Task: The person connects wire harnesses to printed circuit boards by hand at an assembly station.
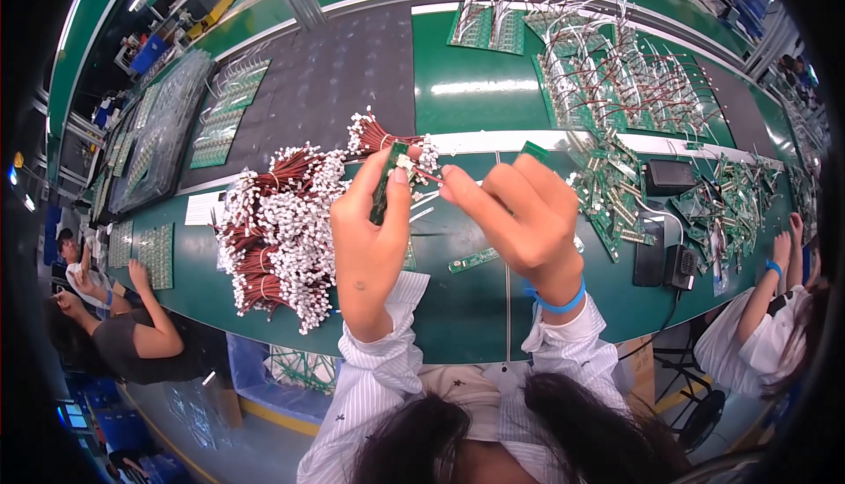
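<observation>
My left hand [370,238] is closed, pinching a narrow green circuit board [382,198] upright between thumb and fingers. A small white connector [404,162] shows near the top of that board. My right hand [528,220] is closed on a thin red cable [429,177], which runs left to the connector. Whether the cable's plug is fully seated I cannot tell. A green board end [535,151] sticks out above my right knuckles; whether the hand holds it is unclear. Left of my hands lies a large pile of red cables with white plugs [286,220].
Loose narrow circuit boards [607,189] lie to the right, beside a black phone [649,253] and black adapter [680,267]. Wired board panels [616,79] stand behind. A single board [473,260] lies between my forearms. Co-workers [132,326] sit on both sides.
</observation>
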